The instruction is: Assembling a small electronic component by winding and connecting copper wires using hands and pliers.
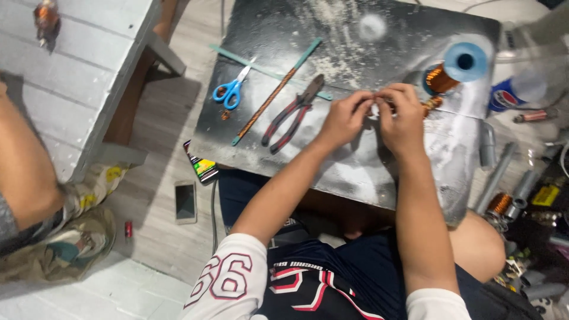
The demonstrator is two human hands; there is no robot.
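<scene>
Both hands meet at centre frame over the dark tabletop (367,172): left hand (344,118) and right hand (403,118) pinch fingertips together on something small, too tiny to make out. Just right of them sits a copper wire spool (453,71) with a blue flange. Red-handled pliers (293,112) lie left, blue scissors (232,89) further left.

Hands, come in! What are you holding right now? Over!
Left hand and right hand pinched together on something small, too hidden to name. Copper wire spool just beyond. Pliers and scissors lie off to the left, clear.
</scene>
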